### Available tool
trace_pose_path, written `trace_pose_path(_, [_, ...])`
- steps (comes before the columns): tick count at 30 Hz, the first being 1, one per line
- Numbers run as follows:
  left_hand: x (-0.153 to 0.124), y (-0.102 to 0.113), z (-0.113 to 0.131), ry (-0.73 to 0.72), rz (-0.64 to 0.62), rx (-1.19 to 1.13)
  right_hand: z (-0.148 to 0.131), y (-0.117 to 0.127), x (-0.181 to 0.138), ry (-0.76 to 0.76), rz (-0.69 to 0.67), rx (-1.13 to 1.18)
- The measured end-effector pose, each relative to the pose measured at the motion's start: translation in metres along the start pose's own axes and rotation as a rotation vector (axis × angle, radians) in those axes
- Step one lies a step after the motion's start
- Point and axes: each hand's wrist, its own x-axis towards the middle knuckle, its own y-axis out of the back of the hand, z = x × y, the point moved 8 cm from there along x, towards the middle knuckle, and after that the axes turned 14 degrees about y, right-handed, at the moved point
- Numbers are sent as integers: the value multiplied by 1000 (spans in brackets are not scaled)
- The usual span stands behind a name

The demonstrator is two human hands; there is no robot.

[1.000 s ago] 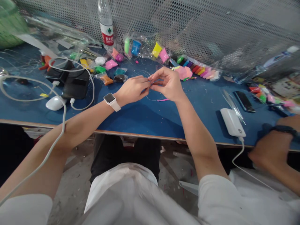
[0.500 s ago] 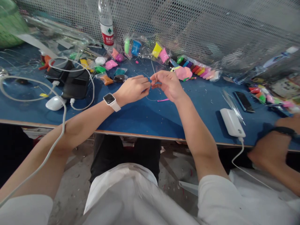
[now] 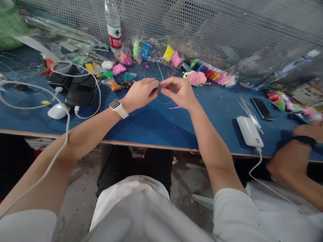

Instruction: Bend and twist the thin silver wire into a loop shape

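My left hand (image 3: 142,92), with a watch (image 3: 115,104) at the wrist, pinches at its fingertips. Thumb and forefinger of my right hand (image 3: 179,91) meet it there, also pinched. Between them runs a thin pale thread (image 3: 159,70), one end standing up stiffly behind the fingers, while a fine loop hangs below. A tiny bluish bit shows at the meeting point, too small to name. On the table just below my right hand lies a pink plastic tool (image 3: 175,108). Behind that hand is a pink clay figure (image 3: 196,78) with an eye.
Small bags of coloured clay (image 3: 145,51) line the mesh panel (image 3: 202,27), beside a water bottle (image 3: 114,30). Black power banks (image 3: 80,90) and a white cable (image 3: 68,124) lie left. To the right are a white power bank (image 3: 249,131), a phone (image 3: 262,109) and another person's arm (image 3: 292,158).
My fingertips have drawn together and shifted slightly left. The thread's upright end now leans left, further from my right hand. The other things stay in place.
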Motion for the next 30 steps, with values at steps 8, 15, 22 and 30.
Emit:
trace_pose_path(8, [3,-3,-20,66,60,-70,24,8,2,-115,232,143])
trace_pose_path(15, [8,0,-41,164,81,-130,36,23,3,-114,307,190])
trace_pose_path(22, [3,5,-15,167,17,-323,30,10,2,-78,259,154])
trace_pose_path(30, [2,-7,-9,311,-104,-567,24,3,6,71,221,76])
